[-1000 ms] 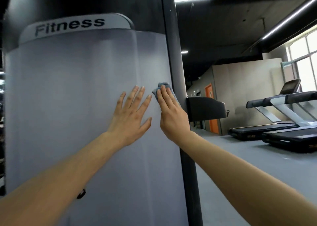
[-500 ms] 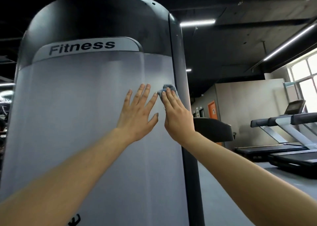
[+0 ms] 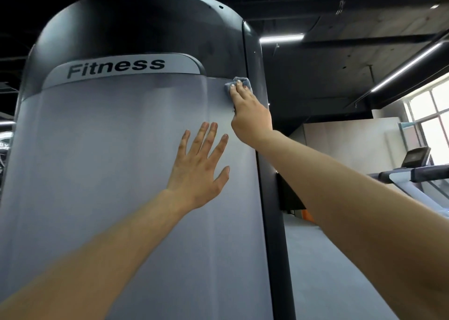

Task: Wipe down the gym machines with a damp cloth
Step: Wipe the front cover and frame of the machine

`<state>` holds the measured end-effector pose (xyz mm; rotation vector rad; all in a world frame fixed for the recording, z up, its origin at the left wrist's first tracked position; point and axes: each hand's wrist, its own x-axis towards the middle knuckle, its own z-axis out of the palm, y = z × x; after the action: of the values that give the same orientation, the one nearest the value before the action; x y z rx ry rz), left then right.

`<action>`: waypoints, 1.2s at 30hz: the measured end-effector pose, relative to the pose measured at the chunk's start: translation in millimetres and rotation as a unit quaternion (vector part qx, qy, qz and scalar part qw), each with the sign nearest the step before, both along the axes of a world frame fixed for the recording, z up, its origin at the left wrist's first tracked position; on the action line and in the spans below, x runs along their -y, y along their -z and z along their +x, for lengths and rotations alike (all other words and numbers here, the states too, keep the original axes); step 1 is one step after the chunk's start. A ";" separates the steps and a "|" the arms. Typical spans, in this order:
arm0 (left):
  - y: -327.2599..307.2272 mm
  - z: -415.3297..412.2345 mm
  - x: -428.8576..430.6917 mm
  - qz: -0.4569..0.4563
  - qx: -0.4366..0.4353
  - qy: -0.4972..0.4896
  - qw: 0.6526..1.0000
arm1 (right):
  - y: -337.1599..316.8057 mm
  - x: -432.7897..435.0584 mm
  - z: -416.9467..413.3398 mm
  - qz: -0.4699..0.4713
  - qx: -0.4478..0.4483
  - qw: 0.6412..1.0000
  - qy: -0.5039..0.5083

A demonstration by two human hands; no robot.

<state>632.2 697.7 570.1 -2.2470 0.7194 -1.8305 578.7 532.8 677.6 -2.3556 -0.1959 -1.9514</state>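
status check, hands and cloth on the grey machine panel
Right hand presses small blue-grey cloth flat, top right of pale grey machine panel. Left hand open, flat on panel below. Nothing blocking the wipe.

we are in a commercial gym, an indoor training hall. close in front of us stands a tall machine shroud (image 3: 109,174), a grey panel under a rounded black cap, with a label strip (image 3: 116,68) that reads "fitness". far to the right is a treadmill (image 3: 413,172) with a raised console and padded handrails, standing on a wide grey floor (image 3: 340,271). overhead, the ceiling (image 3: 364,25) is bare dark concrete hung with long strip lights (image 3: 281,38). large windows (image 3: 432,110) let in daylight at the far right. a dark shape (image 3: 290,195) just right of the machine's black post (image 3: 274,222) may be a seat pad, though we cannot make it out.
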 end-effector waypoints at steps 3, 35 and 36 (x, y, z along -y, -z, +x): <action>-2.5 -5.0 -7.5 0.010 -0.006 0.012 1.000 | 31.9 -2.7 2.8 -0.038 0.021 0.998 0.035; 260.5 -103.3 -179.4 -0.098 -0.198 0.152 0.963 | 329.0 -87.0 -51.4 -0.327 -0.112 0.925 -0.159; 281.1 -107.8 -198.4 -0.102 -0.224 0.147 0.958 | 349.9 -102.3 -52.0 -0.366 -0.122 0.905 -0.179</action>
<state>524.4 896.1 289.0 -2.8751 1.0274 -1.5731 526.8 635.1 327.6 -2.6506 -1.4479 -1.5459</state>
